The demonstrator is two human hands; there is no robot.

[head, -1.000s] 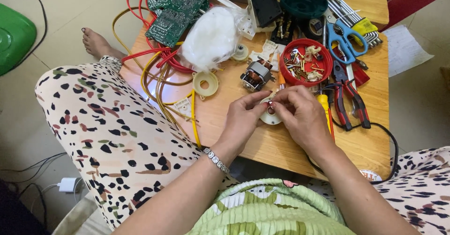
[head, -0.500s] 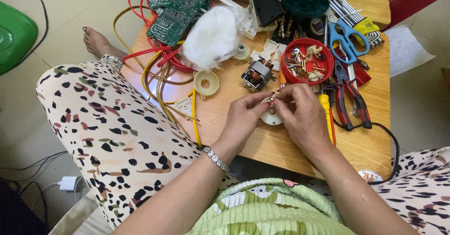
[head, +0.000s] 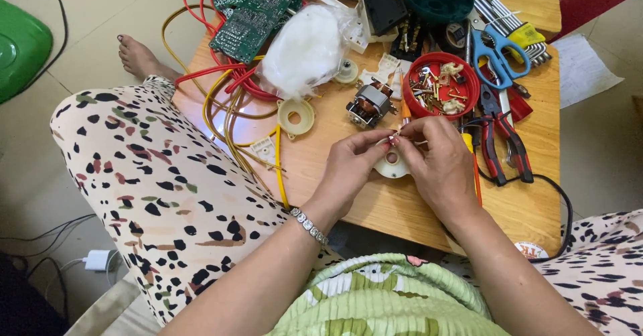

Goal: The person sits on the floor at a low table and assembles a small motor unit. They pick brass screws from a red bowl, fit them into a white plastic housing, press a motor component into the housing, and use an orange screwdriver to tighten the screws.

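left hand (head: pixel 350 165): pinching a tiny part, too small to tell
right hand (head: pixel 439 162): fingertips meeting it
below: round white plastic disc (head: pixel 392 168) on low wooden table (head: pixel 348 195)

Low wooden table (head: pixel 348 195), centre to upper right of frame. Pale tiled floor (head: pixel 87 48), left and far right. Green plastic object (head: pixel 20 48), left edge. White charger (head: pixel 97 260) with cables, lower left. Paper sheet (head: pixel 586 68) on floor, upper right. Even daylight.

Low table (head: pixel 348 195): smooth, matt light wood. Round red bowl (head: pixel 439 95) just beyond the fingers: glossy plastic, holding small metal parts. Pliers (head: pixel 499 145) beside them: red rubbery grips.
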